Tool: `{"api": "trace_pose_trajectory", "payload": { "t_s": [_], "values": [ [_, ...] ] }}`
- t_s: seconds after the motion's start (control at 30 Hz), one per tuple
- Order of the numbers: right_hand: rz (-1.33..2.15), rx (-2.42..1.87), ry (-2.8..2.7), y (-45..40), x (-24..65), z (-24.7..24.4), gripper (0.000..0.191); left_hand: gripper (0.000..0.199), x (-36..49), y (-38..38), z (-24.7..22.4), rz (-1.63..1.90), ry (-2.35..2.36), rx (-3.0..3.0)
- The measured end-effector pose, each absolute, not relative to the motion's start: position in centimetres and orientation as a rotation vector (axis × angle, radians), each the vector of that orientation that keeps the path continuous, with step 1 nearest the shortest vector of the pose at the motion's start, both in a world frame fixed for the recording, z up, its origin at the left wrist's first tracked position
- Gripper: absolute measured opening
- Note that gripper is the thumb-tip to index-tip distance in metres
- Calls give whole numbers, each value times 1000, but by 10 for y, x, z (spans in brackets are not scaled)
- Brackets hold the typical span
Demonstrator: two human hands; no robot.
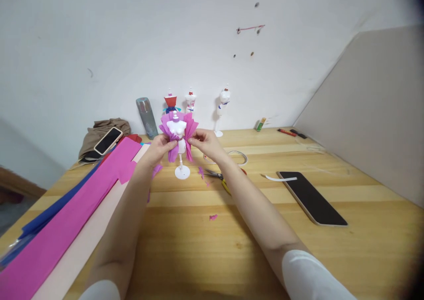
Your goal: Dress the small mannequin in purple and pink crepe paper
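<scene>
A small white doll dress form (181, 146) stands upright on a round white base near the middle of the table. Pink crepe paper (191, 127) fans out behind its torso and gathers in at the waist. My left hand (159, 150) pinches the paper at the waist's left side. On the opposite side, my right hand (207, 143) pinches the paper between thumb and fingers. Scissors (218, 175) with dark blades lie on the table by my right forearm, partly covered by it. Pink paper scraps (213, 217) are scattered nearby.
Long strips of crepe paper (82, 207) cover the table's left side. Behind are a phone (108, 141) on brown cloth, a grey flask (147, 118) and more dress forms (224, 103) against the wall. A tablet (313, 198), a glue stick (260, 124) and a tape ring (243, 155) lie rightward.
</scene>
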State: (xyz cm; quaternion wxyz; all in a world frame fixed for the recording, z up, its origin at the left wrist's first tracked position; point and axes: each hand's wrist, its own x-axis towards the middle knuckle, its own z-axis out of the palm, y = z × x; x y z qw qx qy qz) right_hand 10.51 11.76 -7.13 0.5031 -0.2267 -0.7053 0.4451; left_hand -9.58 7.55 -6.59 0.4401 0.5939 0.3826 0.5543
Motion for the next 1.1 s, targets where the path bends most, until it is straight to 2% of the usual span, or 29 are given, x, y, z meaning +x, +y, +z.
{"api": "trace_pose_trajectory", "payload": {
  "t_s": [0.4,0.9,1.1],
  "values": [
    [1042,-613,-1628,109,97,-70,19,39,-95,75,-67,1428,951,1445],
    [1342,-461,-1690,103,116,-58,20,46,-101,77,-73,1325,866,1486],
    [1445,-361,-1691,106,119,-63,30,46,-100,74,-71,1318,877,1512]
  ]
}}
